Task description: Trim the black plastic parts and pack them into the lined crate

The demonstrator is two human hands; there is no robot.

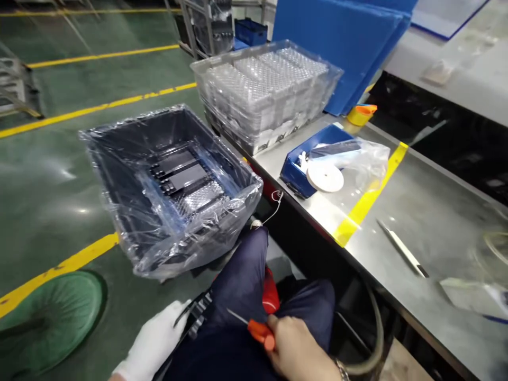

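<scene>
My left hand (153,344), in a white glove, grips a small black part (197,316) against my lap at the bottom of the head view. My bare right hand (296,346) holds an orange-handled screwdriver (254,328), its thin metal tip pointing left toward the black part. Just above my knees sits a black bin (115,180) lined with clear plastic, holding black trays and a clear blister tray at its bottom.
A steel table (432,211) runs along the right with yellow tape, a blue parts bin (296,174) holding a white disc, a pen-like tool (402,248) and wrapped clear trays (265,90). Blue boards lean behind. A green stool (47,312) stands lower left.
</scene>
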